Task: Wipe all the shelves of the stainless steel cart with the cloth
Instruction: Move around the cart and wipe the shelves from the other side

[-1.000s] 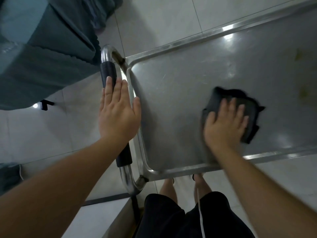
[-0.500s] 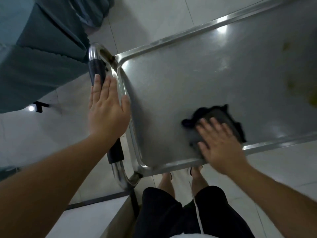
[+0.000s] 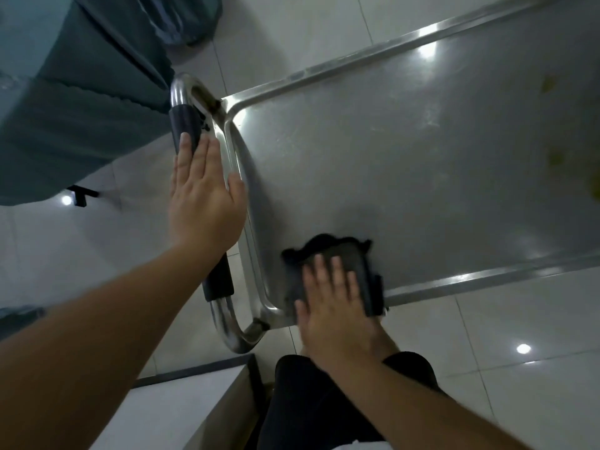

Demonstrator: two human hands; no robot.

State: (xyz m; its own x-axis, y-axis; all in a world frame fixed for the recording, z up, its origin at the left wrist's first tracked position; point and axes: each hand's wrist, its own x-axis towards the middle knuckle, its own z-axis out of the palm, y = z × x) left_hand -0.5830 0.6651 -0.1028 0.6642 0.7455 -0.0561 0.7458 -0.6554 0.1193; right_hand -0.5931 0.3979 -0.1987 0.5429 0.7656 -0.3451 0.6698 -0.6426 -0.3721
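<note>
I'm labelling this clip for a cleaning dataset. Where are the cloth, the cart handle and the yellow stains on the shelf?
cloth (image 3: pixel 352 254): head view, on its dark top beyond the fingertips.
cart handle (image 3: pixel 183 126): head view, on the black grip sleeve.
yellow stains (image 3: pixel 556 159): head view, on the middle smear, right side of the shelf.

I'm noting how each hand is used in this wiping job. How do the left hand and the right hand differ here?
The left hand rests on the cart handle, beside the shelf; the right hand lies on the shelf, at its near corner. The left hand touches bare metal and black grip; the right hand presses the dark cloth. The left hand looks sharp, the right slightly blurred. Both lie flat with straight fingers.
</note>
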